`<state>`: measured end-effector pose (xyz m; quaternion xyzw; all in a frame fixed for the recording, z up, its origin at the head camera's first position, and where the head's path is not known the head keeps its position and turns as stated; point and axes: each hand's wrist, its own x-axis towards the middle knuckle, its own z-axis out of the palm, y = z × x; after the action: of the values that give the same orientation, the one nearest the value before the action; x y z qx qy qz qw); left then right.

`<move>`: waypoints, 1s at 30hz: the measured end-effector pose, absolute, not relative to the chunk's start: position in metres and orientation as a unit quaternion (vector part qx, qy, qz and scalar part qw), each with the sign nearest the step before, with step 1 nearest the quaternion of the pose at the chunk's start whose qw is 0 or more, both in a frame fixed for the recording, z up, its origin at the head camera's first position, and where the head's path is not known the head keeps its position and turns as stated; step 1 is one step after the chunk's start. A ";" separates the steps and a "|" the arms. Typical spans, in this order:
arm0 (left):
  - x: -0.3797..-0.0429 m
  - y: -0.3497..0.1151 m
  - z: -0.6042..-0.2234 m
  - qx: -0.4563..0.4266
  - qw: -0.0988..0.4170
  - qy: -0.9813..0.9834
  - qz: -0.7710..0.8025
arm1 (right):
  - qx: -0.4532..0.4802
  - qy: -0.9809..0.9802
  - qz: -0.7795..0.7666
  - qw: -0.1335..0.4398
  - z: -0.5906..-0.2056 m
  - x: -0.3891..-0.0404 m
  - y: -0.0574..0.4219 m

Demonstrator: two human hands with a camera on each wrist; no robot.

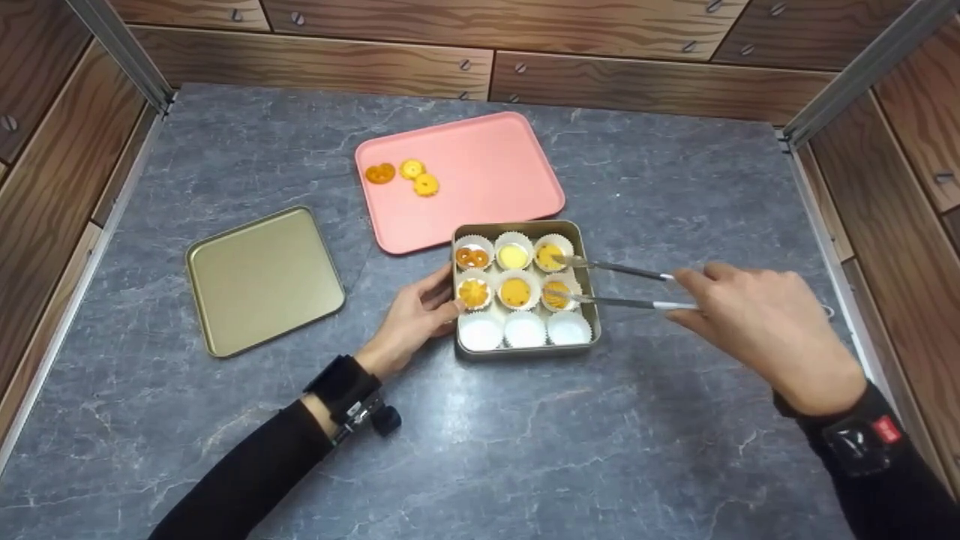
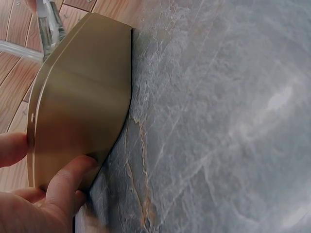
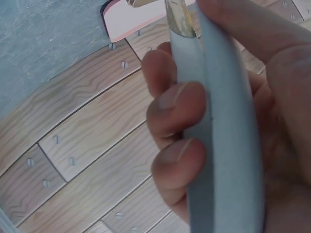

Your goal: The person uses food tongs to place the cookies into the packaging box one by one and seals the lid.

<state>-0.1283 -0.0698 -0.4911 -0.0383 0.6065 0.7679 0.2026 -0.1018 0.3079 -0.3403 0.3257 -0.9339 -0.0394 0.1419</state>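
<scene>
A gold rectangular tin (image 1: 531,352) holds rows of white paper cups. Cookies sit in the back and middle rows, among them a pretzel-shaped cookie (image 1: 472,258), a pale yellow round one (image 1: 513,256) and a flower-shaped one (image 1: 473,293). The front row shows only white paper cups (image 1: 525,330). My left hand (image 1: 411,324) grips the tin's left side, with a fingertip at the rim and others against the wall (image 2: 73,107). My right hand (image 1: 761,330) holds metal tongs (image 1: 630,303). Their tips are spread apart over a round cookie (image 1: 550,257) and a ridged cookie (image 1: 556,295) in the right column.
Behind the tin lies a pink tray (image 1: 487,172) with a pretzel-shaped cookie (image 1: 380,173) and two round yellow cookies (image 1: 426,185) at its left. A gold lid (image 1: 264,281) lies to the left on the grey marbled table (image 1: 450,465). Wood-patterned panels (image 1: 375,56) border the back and sides.
</scene>
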 end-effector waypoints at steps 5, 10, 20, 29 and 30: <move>-0.129 -0.072 -0.491 -0.039 0.203 0.611 0.765 | 0.326 -0.933 -0.002 0.151 -0.346 -0.113 0.310; -0.128 -0.072 -0.491 -0.031 0.205 0.608 0.766 | 0.321 -0.933 0.037 0.161 -0.363 -0.129 0.303; -0.129 -0.068 -0.492 -0.026 0.205 0.596 0.776 | 0.279 -0.945 0.105 0.134 -0.384 -0.161 0.279; -0.129 -0.071 -0.494 -0.014 0.204 0.592 0.780 | 0.266 -0.952 0.127 0.083 -0.392 -0.193 0.245; -0.129 -0.071 -0.494 -0.013 0.204 0.592 0.779 | 0.268 -0.951 0.128 0.081 -0.392 -0.197 0.241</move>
<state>-0.1289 -0.0713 -0.4941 -0.0133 0.5923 0.7793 0.2040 -0.1965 0.2413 -0.3923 0.2680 -0.9514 0.1283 0.0815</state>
